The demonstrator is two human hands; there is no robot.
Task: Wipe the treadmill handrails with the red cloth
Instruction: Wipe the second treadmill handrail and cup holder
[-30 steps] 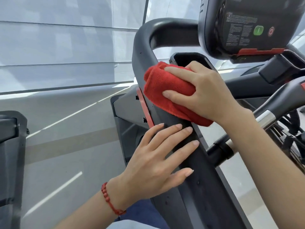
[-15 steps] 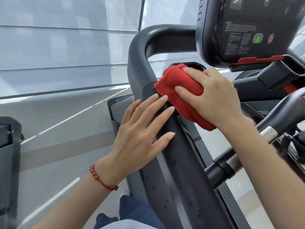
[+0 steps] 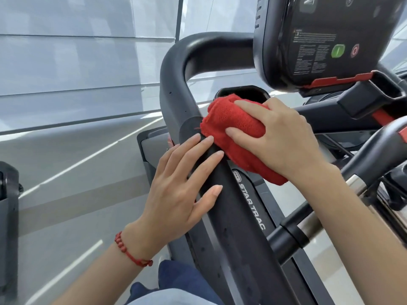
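Red cloth (image 3: 236, 130), bunched into a thick pad, sits under my right hand (image 3: 284, 139) against the inner side of the black Star Trac handrail (image 3: 229, 216), just below where the rail bends toward the console (image 3: 330, 38). My right fingers (image 3: 240, 130) curl over the pad and press it down; my left hand (image 3: 180, 194) lies flat and spread on the rail just below, fingertips touching the cloth's edge, gripping nothing. To wipe well I judge I should keep the pad pressed firm, wrap it round the rail's curve, and follow up into the bend in overlapping strokes. Compared with a second ago, cloth and right hand sit higher on the rail, and my left hand has slid up until it meets the cloth.
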